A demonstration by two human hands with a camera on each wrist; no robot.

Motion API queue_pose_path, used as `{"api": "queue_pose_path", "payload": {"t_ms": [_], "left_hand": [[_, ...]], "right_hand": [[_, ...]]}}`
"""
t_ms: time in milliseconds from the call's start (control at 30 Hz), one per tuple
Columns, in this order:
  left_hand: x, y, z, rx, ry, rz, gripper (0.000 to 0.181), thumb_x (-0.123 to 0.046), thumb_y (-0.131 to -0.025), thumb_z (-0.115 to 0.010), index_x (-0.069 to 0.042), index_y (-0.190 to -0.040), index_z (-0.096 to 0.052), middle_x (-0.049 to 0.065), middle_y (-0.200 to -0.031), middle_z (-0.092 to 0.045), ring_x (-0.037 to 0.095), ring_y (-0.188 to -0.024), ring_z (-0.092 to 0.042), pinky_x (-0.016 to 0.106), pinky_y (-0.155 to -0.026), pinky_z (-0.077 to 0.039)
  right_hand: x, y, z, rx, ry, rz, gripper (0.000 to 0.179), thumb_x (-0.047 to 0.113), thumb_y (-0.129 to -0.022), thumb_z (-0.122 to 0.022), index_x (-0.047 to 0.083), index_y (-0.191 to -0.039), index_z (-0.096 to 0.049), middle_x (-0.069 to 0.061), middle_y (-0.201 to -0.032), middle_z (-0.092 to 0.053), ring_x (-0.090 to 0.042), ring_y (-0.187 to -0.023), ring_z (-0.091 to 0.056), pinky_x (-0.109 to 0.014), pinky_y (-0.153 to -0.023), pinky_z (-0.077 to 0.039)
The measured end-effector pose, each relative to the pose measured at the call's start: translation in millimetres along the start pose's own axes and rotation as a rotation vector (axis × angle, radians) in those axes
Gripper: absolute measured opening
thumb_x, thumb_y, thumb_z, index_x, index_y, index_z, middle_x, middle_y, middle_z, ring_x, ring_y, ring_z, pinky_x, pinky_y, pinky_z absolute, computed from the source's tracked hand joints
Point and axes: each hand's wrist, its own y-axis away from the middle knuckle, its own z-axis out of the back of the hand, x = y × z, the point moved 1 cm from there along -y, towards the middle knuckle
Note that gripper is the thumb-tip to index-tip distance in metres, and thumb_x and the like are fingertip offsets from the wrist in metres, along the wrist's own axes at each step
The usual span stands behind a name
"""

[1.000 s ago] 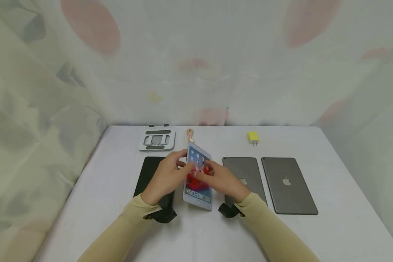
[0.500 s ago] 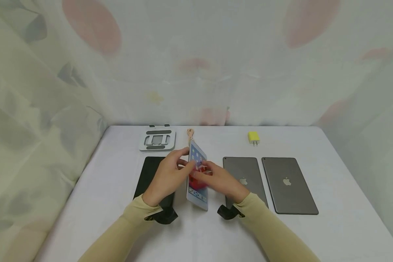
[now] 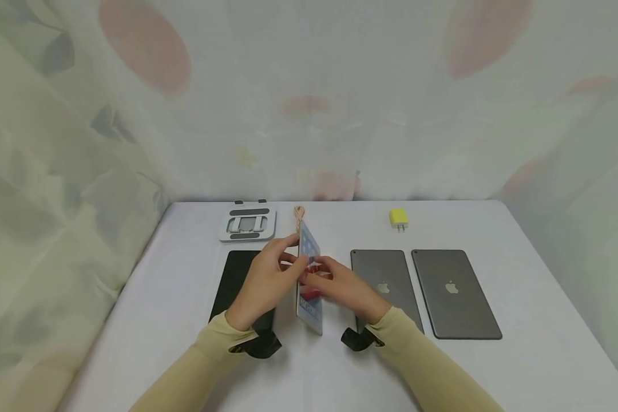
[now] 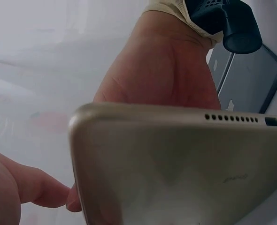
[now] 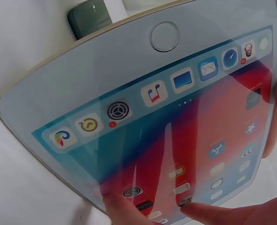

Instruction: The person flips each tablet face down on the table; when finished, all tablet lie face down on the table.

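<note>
A silver-edged tablet [image 3: 311, 312] stands tilted on end in mid-air between both hands in the head view, its lit home screen turned toward the right. My left hand [image 3: 268, 277] grips its left edge, thumb on the screen side. From the right, my right hand [image 3: 345, 286] reaches across the screen with slightly bent fingers. In the right wrist view, fingertips of this hand lie at the lower part of the lit screen [image 5: 176, 136]. The left wrist view shows the tablet's pale back [image 4: 162, 164], with the palm of the right hand [image 4: 157, 70] beyond it.
Two grey tablets, a nearer one [image 3: 378, 263] and an outer one [image 3: 455, 309], lie face down at right. A black tablet [image 3: 234, 280] lies at left. A silver stand [image 3: 247, 222], a coiled cable [image 3: 298, 213] and a yellow charger [image 3: 399, 217] sit along the back.
The held tablet has turned about its long side, so its screen looks narrower and its right edge has come leftward. Both hands have kept nearly the same places.
</note>
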Motion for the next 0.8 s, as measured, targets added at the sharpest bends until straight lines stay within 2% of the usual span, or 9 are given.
{"api": "queue_pose_path", "payload": {"t_ms": [267,533,800], "left_hand": [[-1.3,0.7,0.7,-0.016,-0.011,0.005,0.056,-0.029,-0.105,-0.069,-0.012,-0.157,-0.057,0.007,-0.143,-0.065,0.021,-0.111,-0.072,0.041,-0.092,-0.064],[-4.4,1.7,0.3,-0.018,-0.009,-0.007,0.056,-0.03,-0.105,-0.069,-0.013,-0.157,-0.057,0.007,-0.145,-0.064,0.021,-0.111,-0.071,0.04,-0.09,-0.063],[-5.7,2.7,-0.3,-0.008,-0.002,-0.031,0.056,-0.029,-0.105,-0.069,-0.014,-0.158,-0.055,0.008,-0.148,-0.062,0.021,-0.111,-0.07,0.039,-0.091,-0.063]], "right_hand": [[0.7,-2.4,-2.1,0.096,-0.137,0.068,0.081,0.052,-0.1,-0.073,0.012,-0.164,-0.041,-0.014,-0.158,-0.057,-0.033,-0.126,-0.072,-0.049,-0.11,-0.058],[1.1,0.1,-2.1,0.122,-0.158,0.085,0.077,0.05,-0.103,-0.07,0.018,-0.166,-0.041,-0.008,-0.161,-0.055,-0.032,-0.129,-0.071,-0.049,-0.113,-0.056],[4.3,2.1,0.2,0.146,-0.161,0.135,0.065,0.045,-0.107,-0.067,0.019,-0.163,-0.046,-0.007,-0.156,-0.061,-0.027,-0.131,-0.07,-0.047,-0.112,-0.057]]}}
